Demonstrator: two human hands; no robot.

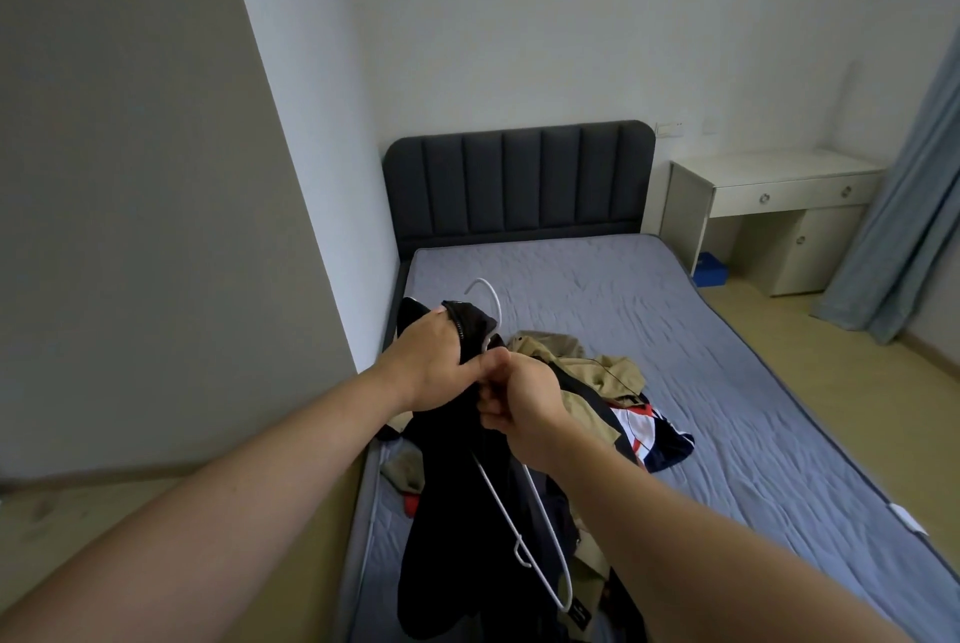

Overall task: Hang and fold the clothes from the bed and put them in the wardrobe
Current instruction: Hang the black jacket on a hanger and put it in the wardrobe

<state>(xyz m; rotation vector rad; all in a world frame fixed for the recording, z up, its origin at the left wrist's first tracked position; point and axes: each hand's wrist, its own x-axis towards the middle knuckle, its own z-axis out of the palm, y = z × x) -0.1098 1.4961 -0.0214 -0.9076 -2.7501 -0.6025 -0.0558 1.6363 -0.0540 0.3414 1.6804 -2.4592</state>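
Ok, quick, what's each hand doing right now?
Left hand: grips the black jacket near its collar.
Right hand: fingers curled on the same jacket, at the white hanger; whether it also holds the hanger cannot be told.

White desk stands beside a blue curtain.

Clothes on bed (desk right)

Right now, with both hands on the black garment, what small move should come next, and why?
Probably slide the bare end of the white hanger into the black garment. Its hook sticks out above the collar by the left hand, but the other end hangs outside the cloth below the right hand, so the garment looks only half hung.
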